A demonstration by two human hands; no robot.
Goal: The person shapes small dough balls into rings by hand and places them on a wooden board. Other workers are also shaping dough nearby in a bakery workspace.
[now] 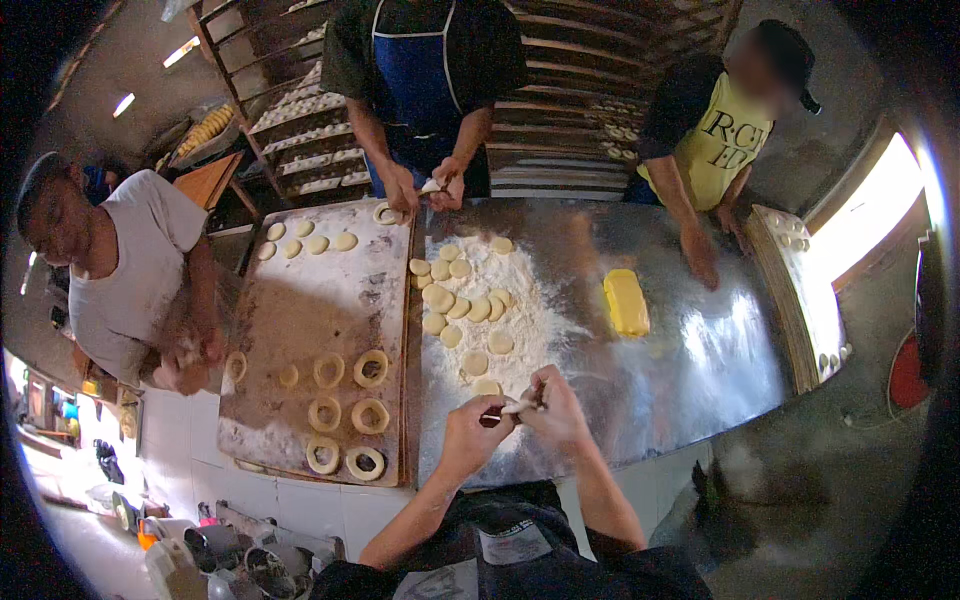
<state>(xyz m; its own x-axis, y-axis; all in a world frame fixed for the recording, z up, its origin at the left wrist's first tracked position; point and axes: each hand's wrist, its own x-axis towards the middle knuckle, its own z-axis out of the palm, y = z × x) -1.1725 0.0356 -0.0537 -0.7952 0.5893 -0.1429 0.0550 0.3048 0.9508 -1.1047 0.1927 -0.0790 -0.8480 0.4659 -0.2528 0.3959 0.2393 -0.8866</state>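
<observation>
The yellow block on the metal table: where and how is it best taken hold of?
Probably the middle of both long sides, your right hand coming from the near side. The yellow block is longer than wide, its long sides run roughly away from you, and it lies apart from the dough discs.

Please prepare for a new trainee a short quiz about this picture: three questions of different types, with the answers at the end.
1. What do the camera wearer's left hand and right hand hold between them?
2. True or false: the yellow block lies on the metal tabletop, to the right of the heap of flour.
3. Complete the sentence: the dough rings lie on the brown tray, to the ____ of the heap of flour.

Key: 1. A small piece of pale dough. 2. True. 3. Left.
</observation>
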